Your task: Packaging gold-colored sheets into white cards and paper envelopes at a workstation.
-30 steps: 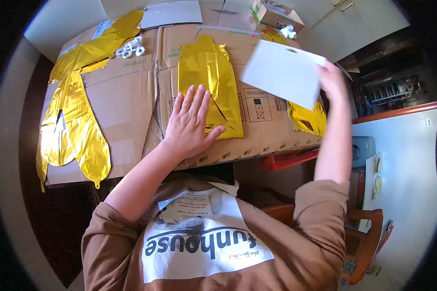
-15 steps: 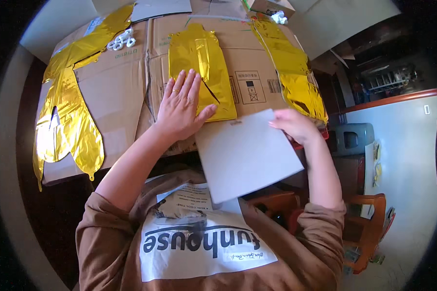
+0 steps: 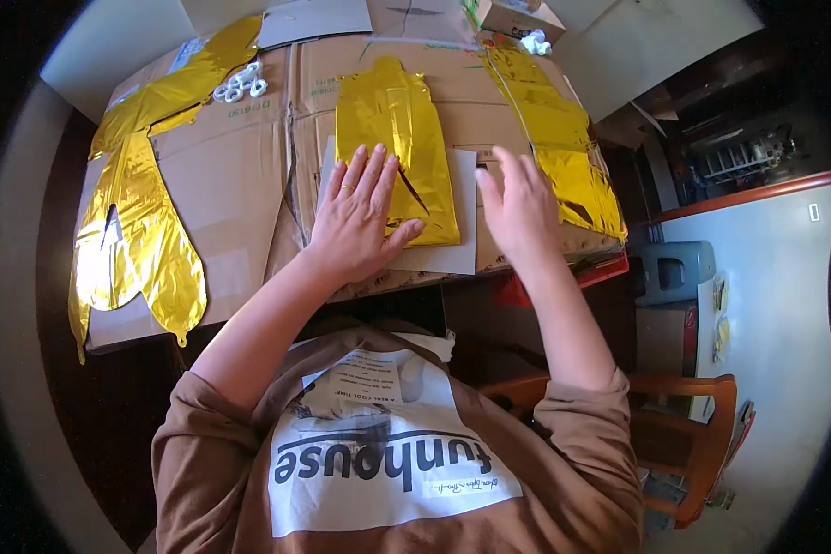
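A folded gold foil balloon point(image 3: 392, 115) lies flat in the middle of the cardboard-covered table, on top of a pale grey rectangular card point(image 3: 467, 222) whose edges show at its left, right and near sides. My left hand point(image 3: 355, 217) rests flat on the balloon's lower left part with the fingers stretched out. Just right of the card, my right hand point(image 3: 523, 208) is open, its fingers apart and nothing in them. Whether its fingertips touch the cardboard, I cannot tell.
Another gold foil balloon point(image 3: 152, 217) spreads along the table's left side, and one more gold foil piece point(image 3: 559, 134) lies at the right. White rings point(image 3: 240, 83) sit at the far left. A wooden chair point(image 3: 711, 452) and blue-grey stool point(image 3: 676, 272) stand right of the table.
The card has gone from my right hand in front of the table to under the balloon. My right hand has let go and moved up and left. My left hand stays on the balloon.
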Motion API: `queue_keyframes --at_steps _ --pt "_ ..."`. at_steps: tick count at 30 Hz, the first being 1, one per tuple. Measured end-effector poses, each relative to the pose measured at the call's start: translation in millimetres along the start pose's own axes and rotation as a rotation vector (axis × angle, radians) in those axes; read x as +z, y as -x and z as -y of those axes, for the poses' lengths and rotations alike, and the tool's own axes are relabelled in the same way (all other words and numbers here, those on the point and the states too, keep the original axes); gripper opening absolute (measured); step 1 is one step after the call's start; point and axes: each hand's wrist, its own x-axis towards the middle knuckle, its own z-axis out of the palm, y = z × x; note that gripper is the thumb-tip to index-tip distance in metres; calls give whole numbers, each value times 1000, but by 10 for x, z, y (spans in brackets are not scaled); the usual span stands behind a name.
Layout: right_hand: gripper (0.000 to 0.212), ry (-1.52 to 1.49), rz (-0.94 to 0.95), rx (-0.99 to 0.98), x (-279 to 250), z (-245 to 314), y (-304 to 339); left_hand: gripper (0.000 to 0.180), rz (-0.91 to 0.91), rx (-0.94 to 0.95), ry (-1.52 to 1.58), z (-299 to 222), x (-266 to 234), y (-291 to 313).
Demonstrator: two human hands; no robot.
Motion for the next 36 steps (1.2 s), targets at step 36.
queue_keyframes --at_steps 36 --pt "32 -342 8 163 -40 71 771 54 -28 143 111 291 -369 470"
